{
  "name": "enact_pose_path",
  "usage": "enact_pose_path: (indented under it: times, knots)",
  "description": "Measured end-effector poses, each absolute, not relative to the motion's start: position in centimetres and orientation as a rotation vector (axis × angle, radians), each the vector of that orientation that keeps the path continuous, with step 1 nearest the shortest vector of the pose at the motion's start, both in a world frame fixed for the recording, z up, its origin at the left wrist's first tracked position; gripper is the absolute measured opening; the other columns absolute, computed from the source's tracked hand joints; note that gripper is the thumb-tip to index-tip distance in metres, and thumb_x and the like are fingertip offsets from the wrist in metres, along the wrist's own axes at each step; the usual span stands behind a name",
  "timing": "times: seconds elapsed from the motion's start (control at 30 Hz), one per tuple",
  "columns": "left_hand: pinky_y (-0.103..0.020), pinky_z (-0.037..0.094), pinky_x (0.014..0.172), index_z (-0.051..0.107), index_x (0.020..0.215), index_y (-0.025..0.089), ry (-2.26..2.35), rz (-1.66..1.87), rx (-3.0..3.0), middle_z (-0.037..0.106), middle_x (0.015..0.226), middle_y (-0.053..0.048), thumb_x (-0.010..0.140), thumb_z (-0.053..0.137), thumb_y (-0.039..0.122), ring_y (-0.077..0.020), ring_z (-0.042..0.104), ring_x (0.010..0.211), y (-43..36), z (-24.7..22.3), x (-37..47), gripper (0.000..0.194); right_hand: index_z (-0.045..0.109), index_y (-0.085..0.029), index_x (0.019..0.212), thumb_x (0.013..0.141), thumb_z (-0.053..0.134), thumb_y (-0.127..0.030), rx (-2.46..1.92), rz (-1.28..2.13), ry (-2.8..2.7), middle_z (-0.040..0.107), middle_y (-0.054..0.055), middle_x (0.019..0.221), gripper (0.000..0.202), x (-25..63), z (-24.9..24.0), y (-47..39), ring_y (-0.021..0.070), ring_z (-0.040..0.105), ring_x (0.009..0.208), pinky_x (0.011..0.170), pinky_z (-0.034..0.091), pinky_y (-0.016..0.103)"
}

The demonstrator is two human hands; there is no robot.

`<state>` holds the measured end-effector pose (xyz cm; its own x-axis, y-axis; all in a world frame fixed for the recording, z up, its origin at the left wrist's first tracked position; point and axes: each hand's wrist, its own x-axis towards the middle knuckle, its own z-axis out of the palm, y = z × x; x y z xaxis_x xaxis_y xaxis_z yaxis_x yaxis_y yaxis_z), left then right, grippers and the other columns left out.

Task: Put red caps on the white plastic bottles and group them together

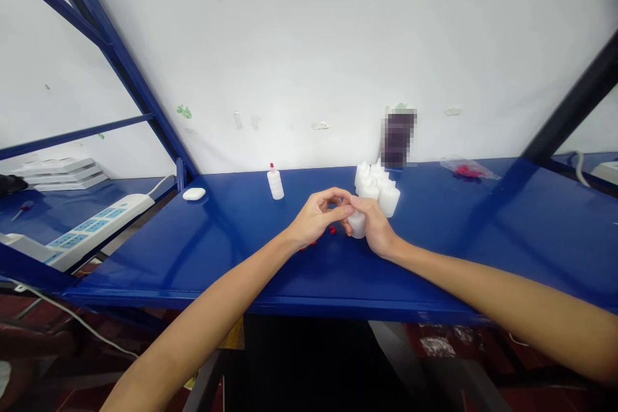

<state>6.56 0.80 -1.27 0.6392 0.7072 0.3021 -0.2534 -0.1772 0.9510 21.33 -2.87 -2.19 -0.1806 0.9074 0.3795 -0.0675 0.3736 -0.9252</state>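
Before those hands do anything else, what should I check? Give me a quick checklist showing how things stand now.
1. White bottle steadied: ok, the right hand is around it.
2. Left hand near the bottle's top: ok.
3. Red piece on that top: cannot tell, fingers hide it.
4. Loose red pieces close by: ok, beside the left hand.
5. Red-tipped bottle apart from the bottle cluster: ok, standing well to the left.

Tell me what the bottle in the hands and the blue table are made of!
The bottle is probably plastic, smooth and milky: its white wall looks cloudy, though partly covered. The table might be painted metal: glossy patches suggest smooth blue paint, which hides what is underneath.
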Motion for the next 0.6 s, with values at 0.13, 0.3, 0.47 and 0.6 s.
enact_pose_path:
  times: [0.13,0.3,0.47,0.6]
  knots:
    - [-0.034,0.057,0.067,0.062,0.098,0.017,0.374,0.868,1.565,0.063,0.086,-0.003,0.078,0.079,0.046,-0.0177,0.068,0.070,0.2,-0.6,6.4,0.039,0.050,-0.020,0.050,0.089,0.050,-0.059,-0.796,1.037,-1.503,0.049,0.001,0.044,0.056,21.3,-1.4,-3.3,0.0120,0.044,0.042,0.046,0.035,0.028]
    - [-0.030,0.055,0.073,0.067,0.093,0.018,0.427,1.014,1.790,0.058,0.110,-0.008,0.081,0.076,0.042,-0.0173,0.064,0.089,0.3,0.2,6.1,0.029,0.051,-0.020,0.063,0.091,0.046,-0.058,-0.792,1.077,-1.515,0.049,-0.002,0.045,0.047,21.3,-1.1,-3.2,0.0118,0.044,0.040,0.043,0.035,0.027]
    - [-0.023,0.042,0.059,0.063,0.093,0.019,0.662,1.340,1.677,0.060,0.086,-0.002,0.082,0.069,0.044,-0.0091,0.051,0.065,2.8,0.6,4.0,0.028,0.052,-0.022,0.088,0.095,0.038,-0.054,-0.837,1.149,-1.539,0.052,-0.006,0.047,0.036,21.4,-1.6,-2.7,0.0122,0.043,0.041,0.044,0.034,0.025]
    - [-0.025,0.035,0.054,0.066,0.091,0.019,1.108,1.323,1.857,0.056,0.061,0.003,0.079,0.069,0.041,-0.0101,0.043,0.052,5.2,0.3,0.7,0.025,0.053,-0.020,0.092,0.093,0.045,-0.042,-0.903,1.103,-1.630,0.052,-0.006,0.050,0.023,21.3,-1.5,-3.2,0.0126,0.047,0.048,0.051,0.038,0.025]
